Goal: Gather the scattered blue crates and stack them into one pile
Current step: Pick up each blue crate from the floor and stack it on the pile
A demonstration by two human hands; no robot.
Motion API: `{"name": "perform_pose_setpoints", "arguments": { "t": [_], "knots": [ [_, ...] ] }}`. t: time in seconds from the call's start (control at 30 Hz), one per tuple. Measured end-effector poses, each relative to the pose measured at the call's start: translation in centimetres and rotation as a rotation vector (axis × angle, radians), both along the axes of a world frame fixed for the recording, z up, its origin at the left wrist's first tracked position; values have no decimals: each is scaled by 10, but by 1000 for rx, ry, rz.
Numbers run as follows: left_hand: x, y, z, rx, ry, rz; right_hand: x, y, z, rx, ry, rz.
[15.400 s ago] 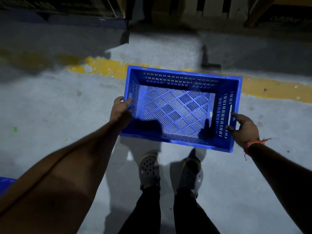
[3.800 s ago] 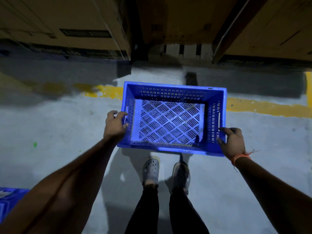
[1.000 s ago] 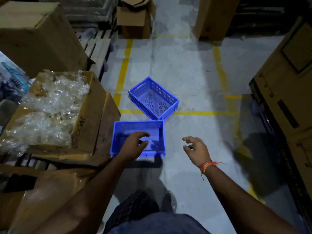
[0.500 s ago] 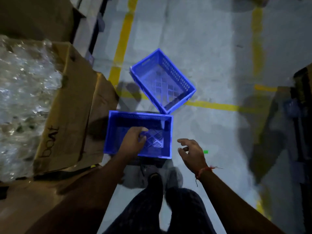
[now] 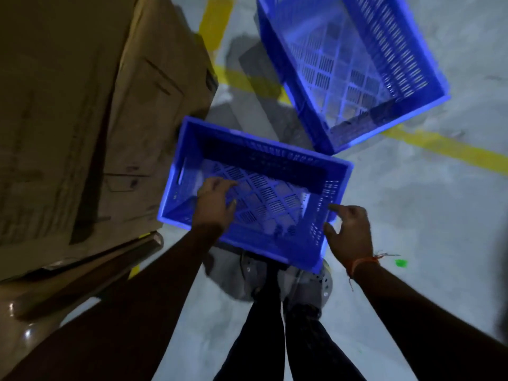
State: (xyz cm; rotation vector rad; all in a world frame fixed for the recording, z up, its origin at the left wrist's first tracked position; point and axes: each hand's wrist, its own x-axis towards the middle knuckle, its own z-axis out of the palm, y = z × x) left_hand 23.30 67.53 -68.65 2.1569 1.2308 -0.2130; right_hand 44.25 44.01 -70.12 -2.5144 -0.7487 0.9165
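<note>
Head view: looking down over both forearms to two blue crates on the floor
Near crate point(image 5: 255, 193): directly below and between the hands, long axis running left to right across the body
Left hand point(image 5: 215, 204): over the crate's interior, fingers loosely spread, gripping nothing
Right hand point(image 5: 349, 233): open beside the right short wall, fingertips just touching it (this hand sits closer to a wall)
Far crate point(image 5: 354, 67): ahead and right of both hands, turned at an angle
Cardboard box point(image 5: 90, 114): left of the left hand

near crate point(image 5: 192, 149): blue slotted plastic, open side up, empty, lying beside a cardboard box.
far crate point(image 5: 412, 50): same blue kind, empty, upright on the floor, turned at an angle, its corner just beside the near crate's rim.
</note>
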Motion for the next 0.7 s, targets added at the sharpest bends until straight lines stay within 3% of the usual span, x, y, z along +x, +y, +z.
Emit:
{"name": "perform_pose_setpoints", "arguments": {
  "t": [0.2,0.4,0.57,0.7],
  "knots": [
    [-31,28,-57,170,125,109,-4,6,-47,-10,-17,-16],
    [-43,57,-76,262,269,132,-13,6,-64,-51,-48,-133],
    [-51,86,-87,199,358,243,-12,7,-86,-79,13,-143],
    [-52,112,-101,71,288,186,-5,13,-93,-88,-14,-225]
  ]
}}
